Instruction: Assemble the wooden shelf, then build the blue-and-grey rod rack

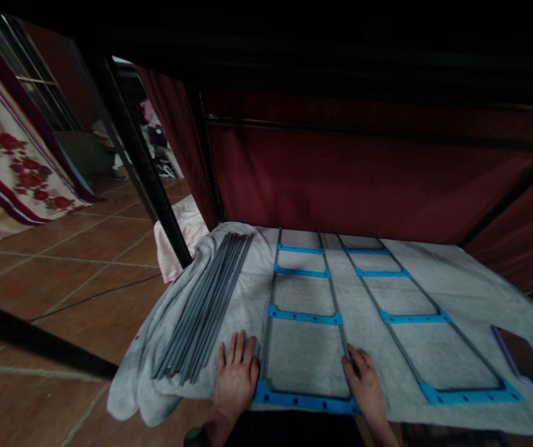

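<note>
A ladder-like frame of grey rods and blue crosspieces (306, 318) lies on the grey cloth in front of me. My left hand (236, 375) rests flat beside its near left corner, fingers stretched out and holding nothing. On the opposite side, my right hand (365, 380) has its thumb and fingers drawn together at the frame's right rod, just above the near blue crosspiece. A second, similar frame (417, 318) lies to the right, apart from both hands. Left of my left hand is a bundle of loose grey rods (205, 304).
A phone-like dark slab (527, 360) lies at the right on the grey cloth (461, 298). Black metal posts (140, 149) and a low overhead beam surround the surface. A dark red curtain (317, 174) hangs behind. Tiled floor (84, 298) shows at the left.
</note>
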The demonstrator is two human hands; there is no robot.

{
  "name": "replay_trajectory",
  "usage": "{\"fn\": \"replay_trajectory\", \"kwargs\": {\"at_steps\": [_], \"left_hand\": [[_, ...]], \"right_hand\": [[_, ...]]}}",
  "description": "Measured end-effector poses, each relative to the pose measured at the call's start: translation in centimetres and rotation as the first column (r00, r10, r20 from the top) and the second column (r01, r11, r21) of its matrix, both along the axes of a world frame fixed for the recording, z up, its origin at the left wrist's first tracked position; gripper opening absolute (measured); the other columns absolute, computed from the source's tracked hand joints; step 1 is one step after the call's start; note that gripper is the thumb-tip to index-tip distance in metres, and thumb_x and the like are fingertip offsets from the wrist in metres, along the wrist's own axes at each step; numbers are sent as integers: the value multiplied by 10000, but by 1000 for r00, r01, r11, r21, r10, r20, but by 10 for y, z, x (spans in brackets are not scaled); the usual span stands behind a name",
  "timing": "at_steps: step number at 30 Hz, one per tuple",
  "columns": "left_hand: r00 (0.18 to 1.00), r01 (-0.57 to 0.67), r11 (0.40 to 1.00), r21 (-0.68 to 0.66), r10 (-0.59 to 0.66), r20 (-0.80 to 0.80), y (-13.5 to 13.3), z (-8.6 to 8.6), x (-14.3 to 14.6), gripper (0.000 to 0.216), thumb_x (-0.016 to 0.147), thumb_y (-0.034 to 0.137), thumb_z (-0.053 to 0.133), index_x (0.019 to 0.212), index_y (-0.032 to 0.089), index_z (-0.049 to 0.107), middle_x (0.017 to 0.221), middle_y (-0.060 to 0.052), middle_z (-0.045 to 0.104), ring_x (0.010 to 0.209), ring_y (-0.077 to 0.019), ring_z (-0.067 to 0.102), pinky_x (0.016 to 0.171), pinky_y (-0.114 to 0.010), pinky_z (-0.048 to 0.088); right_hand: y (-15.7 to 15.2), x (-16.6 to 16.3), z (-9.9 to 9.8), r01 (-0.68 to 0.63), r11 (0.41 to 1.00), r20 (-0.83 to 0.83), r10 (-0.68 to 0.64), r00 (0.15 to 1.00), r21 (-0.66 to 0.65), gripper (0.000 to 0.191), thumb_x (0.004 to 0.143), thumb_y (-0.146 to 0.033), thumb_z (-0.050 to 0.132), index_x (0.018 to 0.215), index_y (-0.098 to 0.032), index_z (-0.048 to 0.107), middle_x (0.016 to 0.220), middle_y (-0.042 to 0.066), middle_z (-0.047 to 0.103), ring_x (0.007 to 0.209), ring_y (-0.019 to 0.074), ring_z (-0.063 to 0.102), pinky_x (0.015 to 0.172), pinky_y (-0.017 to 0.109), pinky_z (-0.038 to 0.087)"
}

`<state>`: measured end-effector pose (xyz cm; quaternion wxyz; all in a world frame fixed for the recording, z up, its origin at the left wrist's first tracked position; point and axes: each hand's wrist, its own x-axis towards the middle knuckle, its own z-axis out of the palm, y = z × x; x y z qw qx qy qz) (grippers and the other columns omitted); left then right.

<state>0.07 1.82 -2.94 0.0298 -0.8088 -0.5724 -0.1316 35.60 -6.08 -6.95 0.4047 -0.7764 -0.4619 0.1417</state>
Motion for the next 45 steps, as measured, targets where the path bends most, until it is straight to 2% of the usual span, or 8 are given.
{"fn": "replay_trajectory", "kwargs": {"at_steps": [4,10,14,26,34,37,41,45], "left_hand": [[1000,0,1000,19,0,6,0,3,1,526,981,244,448,1469,220,642,1595,-147,539,1500,-357,460,1226,-631,308],[999,-31,997,-64,33,25,-2,14,7,521,1004,300,441,1486,219,623,1628,-139,503,1536,-341,411,1260,-610,248],[999,-36,996,-83,37,11,-2,17,8,526,1007,292,429,1494,215,612,1635,-138,495,1544,-336,397,1267,-606,224],[1000,-27,1000,-7,27,-2,-3,16,5,514,993,230,442,1468,211,638,1595,-132,544,1522,-341,436,1244,-597,311],[1000,14,993,116,-12,-16,3,-11,-4,507,978,250,460,1446,241,655,1556,-115,591,1469,-338,506,1216,-615,347],[997,3,990,140,-13,71,8,-20,-11,480,1000,232,435,1421,228,665,1518,-116,627,1444,-315,537,1205,-593,379],[959,-14,992,124,-22,283,12,-19,-9,444,1039,292,427,1403,185,658,1420,-129,694,1358,-272,617,1138,-502,503],[891,-5,1000,-1,5,454,11,-13,10,403,1019,347,499,1344,207,692,1261,-107,761,1199,-246,709,1035,-425,596]], "right_hand": [[4,1,2,12,1000,14,-12,1000,13,612,880,-563,490,1251,-145,739,1232,170,684,1174,328,656,1085,481,506],[7,-1,11,21,999,47,-22,999,38,591,872,-543,494,1216,-140,757,1132,157,708,1063,323,699,1023,478,543],[7,0,10,-14,1000,69,13,998,19,642,895,-539,455,1269,-93,726,1153,176,695,1107,329,687,1049,484,531],[3,4,1,-34,998,62,31,998,44,579,907,-546,498,1232,-138,749,1172,169,707,1115,319,696,1041,484,548],[0,5,-3,-9,999,105,14,994,-48,624,933,-564,440,1281,-131,724,1318,193,670,1232,334,661,1086,484,531],[-3,3,-5,-8,998,105,14,994,-64,619,944,-574,438,1305,-149,705,1337,182,669,1265,334,651,1104,490,523],[-5,5,-11,-14,998,61,18,998,-54,634,932,-615,454,1305,-162,694,1279,169,707,1232,327,676,1096,484,532],[-1,21,-19,-2,996,28,4,1000,-85,659,886,-700,452,1190,-193,744,1178,150,755,1145,325,721,1007,462,589]]}}
